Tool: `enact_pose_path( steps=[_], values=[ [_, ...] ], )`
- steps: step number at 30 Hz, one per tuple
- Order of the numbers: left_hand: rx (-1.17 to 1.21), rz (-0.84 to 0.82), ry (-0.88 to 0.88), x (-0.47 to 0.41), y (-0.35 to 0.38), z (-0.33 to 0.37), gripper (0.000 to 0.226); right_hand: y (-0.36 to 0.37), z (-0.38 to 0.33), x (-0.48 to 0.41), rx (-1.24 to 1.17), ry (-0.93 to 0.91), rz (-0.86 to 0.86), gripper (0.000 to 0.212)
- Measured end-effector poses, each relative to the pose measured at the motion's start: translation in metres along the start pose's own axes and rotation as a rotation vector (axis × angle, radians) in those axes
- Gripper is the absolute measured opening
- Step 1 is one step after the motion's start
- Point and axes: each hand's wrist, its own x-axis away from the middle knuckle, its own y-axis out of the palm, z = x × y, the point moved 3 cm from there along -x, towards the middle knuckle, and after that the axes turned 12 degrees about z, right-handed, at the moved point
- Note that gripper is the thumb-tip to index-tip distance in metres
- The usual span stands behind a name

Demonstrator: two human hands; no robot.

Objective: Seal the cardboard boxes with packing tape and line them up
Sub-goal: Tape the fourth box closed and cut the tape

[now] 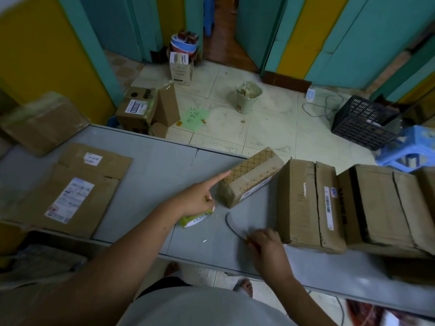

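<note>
Resting low over the near part of the grey flat surface [153,165], the right hand [266,243] sits just beside the near corner of a large brown cardboard box with a barcode label [303,203]. Its fingers are curled and blurred, and whether they pinch anything cannot be told. A thin dark curved strand [229,225] lies on the surface just left of this hand; what it is cannot be told.

A little further in, the left hand [196,200] grips a yellow-green roll of packing tape [195,218], its lower fingers curled round it and the roll down against the surface. Its index finger is stretched straight, the tip at the top corner of a small brown cardboard box with a lattice print [251,177]. That box lies askew near the far edge, just beside the labelled box. To the right, a second large brown cardboard box [376,208] stands side by side with the labelled one.

Well apart to the left lie flattened brown cardboard sheets with white shipping labels [77,196], and beyond them a tape-wrapped brown parcel [40,123].

Past the surface, on the pale tiled floor [270,128], are opened brown cartons [141,109], a pale bucket [247,97], a black plastic crate [362,121] and a light blue plastic stool [409,149].
</note>
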Motion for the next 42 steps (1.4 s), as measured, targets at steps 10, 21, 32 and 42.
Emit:
enact_pose_path(
  steps=[10, 21, 32, 42],
  values=[
    [0.022, -0.015, -0.032, 0.001, -0.003, 0.003, 0.104, -0.032, -0.097, -0.122, -0.053, -0.22, 0.325, 0.036],
    [0.053, -0.011, -0.017, 0.001, -0.002, 0.004, 0.107, 0.001, -0.078, -0.128, 0.058, -0.269, 0.477, 0.03],
    [0.047, -0.019, -0.036, 0.004, -0.004, 0.007, 0.102, -0.018, -0.084, -0.128, -0.094, -0.374, 0.394, 0.024],
    [0.038, -0.083, 0.014, 0.022, 0.011, 0.021, 0.093, -0.06, -0.046, -0.13, -0.221, -0.55, 0.196, 0.024]
  ],
)
